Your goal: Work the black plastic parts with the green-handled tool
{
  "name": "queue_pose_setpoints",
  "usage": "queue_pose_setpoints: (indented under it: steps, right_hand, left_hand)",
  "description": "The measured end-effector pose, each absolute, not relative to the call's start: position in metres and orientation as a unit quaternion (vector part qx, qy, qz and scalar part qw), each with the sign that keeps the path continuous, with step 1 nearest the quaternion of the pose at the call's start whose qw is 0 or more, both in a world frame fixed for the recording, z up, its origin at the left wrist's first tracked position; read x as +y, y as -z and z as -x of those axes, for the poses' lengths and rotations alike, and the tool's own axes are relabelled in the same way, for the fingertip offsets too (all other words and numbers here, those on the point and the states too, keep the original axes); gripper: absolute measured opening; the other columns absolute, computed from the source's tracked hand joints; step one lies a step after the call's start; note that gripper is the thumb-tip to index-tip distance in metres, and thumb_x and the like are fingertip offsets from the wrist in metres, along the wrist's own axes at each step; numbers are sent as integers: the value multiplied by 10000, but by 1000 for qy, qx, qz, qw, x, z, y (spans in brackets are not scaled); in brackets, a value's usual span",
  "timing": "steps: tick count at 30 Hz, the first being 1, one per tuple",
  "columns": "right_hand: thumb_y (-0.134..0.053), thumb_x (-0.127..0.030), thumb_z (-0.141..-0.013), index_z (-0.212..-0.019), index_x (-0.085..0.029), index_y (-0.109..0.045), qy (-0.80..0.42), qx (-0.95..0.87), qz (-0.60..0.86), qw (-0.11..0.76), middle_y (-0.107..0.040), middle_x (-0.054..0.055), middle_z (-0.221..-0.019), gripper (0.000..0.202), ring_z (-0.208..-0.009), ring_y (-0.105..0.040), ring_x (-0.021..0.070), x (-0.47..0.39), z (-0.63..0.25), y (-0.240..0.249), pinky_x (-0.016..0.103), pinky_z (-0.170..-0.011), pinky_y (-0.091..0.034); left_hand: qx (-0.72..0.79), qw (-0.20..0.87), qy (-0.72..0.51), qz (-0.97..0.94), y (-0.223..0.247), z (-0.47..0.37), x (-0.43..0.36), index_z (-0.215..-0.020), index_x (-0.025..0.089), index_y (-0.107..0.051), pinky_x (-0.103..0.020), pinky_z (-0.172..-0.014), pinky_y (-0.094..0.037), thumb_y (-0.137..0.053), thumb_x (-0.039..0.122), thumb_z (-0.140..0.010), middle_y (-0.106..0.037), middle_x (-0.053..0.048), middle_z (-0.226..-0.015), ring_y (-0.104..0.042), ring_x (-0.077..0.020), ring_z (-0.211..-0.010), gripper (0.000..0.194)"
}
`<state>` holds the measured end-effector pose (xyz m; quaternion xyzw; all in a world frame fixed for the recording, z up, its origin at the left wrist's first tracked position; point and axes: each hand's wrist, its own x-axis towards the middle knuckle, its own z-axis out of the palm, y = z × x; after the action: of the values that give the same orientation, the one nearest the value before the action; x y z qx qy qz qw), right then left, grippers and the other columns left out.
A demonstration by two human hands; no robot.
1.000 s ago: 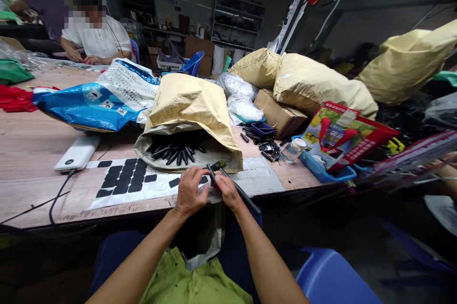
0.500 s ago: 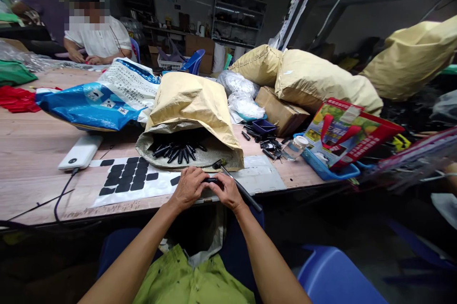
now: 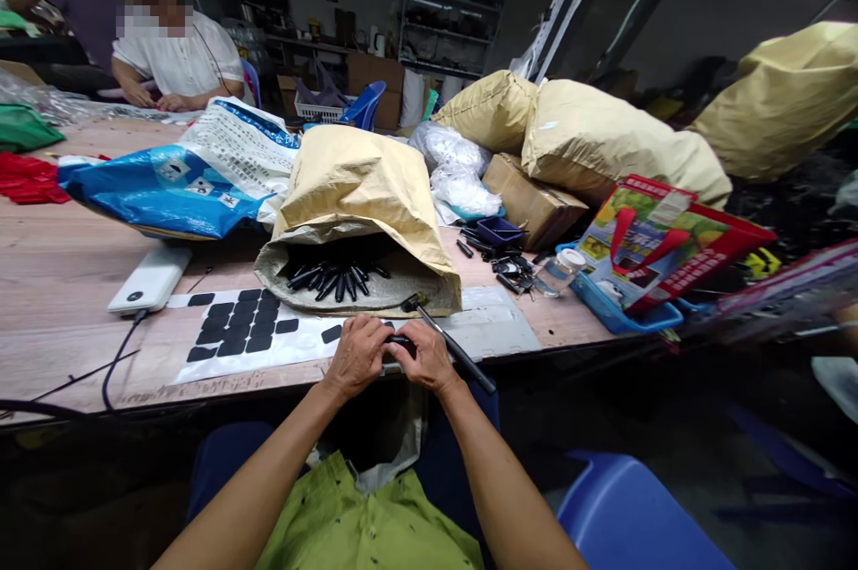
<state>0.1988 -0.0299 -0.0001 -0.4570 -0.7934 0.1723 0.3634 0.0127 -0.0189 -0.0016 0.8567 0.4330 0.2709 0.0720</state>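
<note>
My left hand (image 3: 357, 357) and my right hand (image 3: 427, 361) meet at the table's front edge. Between their fingertips they grip a small black cylindrical piece (image 3: 402, 340), mostly covered by the fingers. Just behind lies a yellowish paper sack (image 3: 362, 181), its mouth facing me, with several slim black tapered pieces (image 3: 339, 280) inside. A long rod with a black grip (image 3: 464, 359) leans from the sack's mouth past my right hand and over the table edge. To the left, a white sheet (image 3: 295, 348) carries rounded black squares (image 3: 234, 324).
A white power bank (image 3: 148, 281) with a cable lies at left, before a blue and white bag (image 3: 167, 186). At right are loose black parts (image 3: 509, 271), a clear jar (image 3: 559, 273) and a blue tray (image 3: 623, 311) holding a shopping bag. Another person (image 3: 178, 61) sits across the table.
Both hands stay together at the table edge, still holding the black piece, with only slight finger movement. The view has shifted a little.
</note>
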Motion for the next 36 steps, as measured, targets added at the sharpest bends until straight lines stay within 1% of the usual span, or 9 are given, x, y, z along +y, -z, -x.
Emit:
queue_pose_setpoints:
  steps: [4, 8, 13, 18, 22, 25, 30, 33, 36]
  right_hand:
    - [-538, -339, -970, -896, -217, -649, -156, -795, 466, 356, -608, 42, -830, 181, -833, -537, 197, -29, -196, 4, 320, -784, -410]
    - [-531, -315, -969, -874, -220, -639, -144, -798, 469, 349, -612, 48, -837, 173, -845, -532, 204, -29, -195, 7, 329, -786, -392]
    - [-528, -336, -968, -768, -217, -602, -135, -802, 467, 347, -578, 36, -754, 244, -761, -505, 192, -29, -195, 7, 330, -750, -386]
    - [-588, -372, -944, -892, -210, -644, -176, -783, 462, 376, -631, 45, -836, 179, -834, -548, 199, -31, -196, 0, 327, -789, -415]
    - [-675, -419, -871, -887, -207, -630, -203, -760, 473, 397, -590, 18, -785, 218, -752, -524, 177, -33, -199, -6, 298, -714, -416]
    - [-674, -417, -860, -876, -203, -624, -209, -753, 480, 399, -563, 4, -765, 220, -707, -505, 161, -34, -200, -7, 280, -677, -409]
    - [-677, -401, -840, -875, -208, -625, -203, -753, 488, 391, -558, 0, -746, 203, -708, -512, 165, -33, -200, -5, 275, -676, -417]
    - [-676, -379, -835, -902, -209, -631, -203, -756, 490, 383, -579, 3, -760, 188, -724, -526, 169, -33, -200, -4, 279, -695, -429]
    - [-653, -371, -863, -921, -205, -643, -194, -766, 484, 375, -614, 17, -803, 176, -774, -548, 176, -33, -200, -4, 287, -738, -435]
  left_hand:
    - [439, 62, -266, -856, 1, -13, -21, -1054, 211, -685, -446, -888, -378, -525, 175, -907, -665, -84, -971, -508, -279, -980, 220]
    - [439, 62, -258, -859, 2, -14, -22, -1023, 207, -683, -435, -886, -378, -523, 156, -896, -651, -85, -958, -509, -278, -981, 210]
    - [428, 68, -262, -863, 1, -14, -22, -979, 198, -676, -431, -878, -375, -528, 149, -892, -647, -81, -933, -507, -272, -957, 179]
    - [439, 94, -301, -841, 0, -12, -23, -1015, 198, -645, -426, -896, -374, -544, 145, -876, -651, -72, -966, -511, -265, -973, 180]
    - [461, 113, -335, -814, 0, -10, -21, -942, 210, -634, -419, -879, -375, -584, 174, -861, -652, -51, -924, -522, -255, -945, 102]
    - [465, 121, -347, -805, 2, -9, -19, -925, 218, -637, -416, -869, -375, -608, 194, -853, -661, -43, -917, -533, -253, -948, 81]
    - [463, 118, -347, -807, 1, -10, -19, -916, 218, -636, -417, -879, -376, -640, 208, -842, -661, -39, -913, -534, -251, -953, 75]
    - [462, 116, -346, -808, 0, -10, -20, -898, 209, -629, -413, -874, -376, -655, 203, -834, -653, -36, -903, -527, -248, -949, 69]
    - [453, 117, -339, -816, 1, -10, -20, -909, 210, -633, -413, -878, -372, -652, 181, -828, -656, -36, -909, -522, -250, -961, 89]
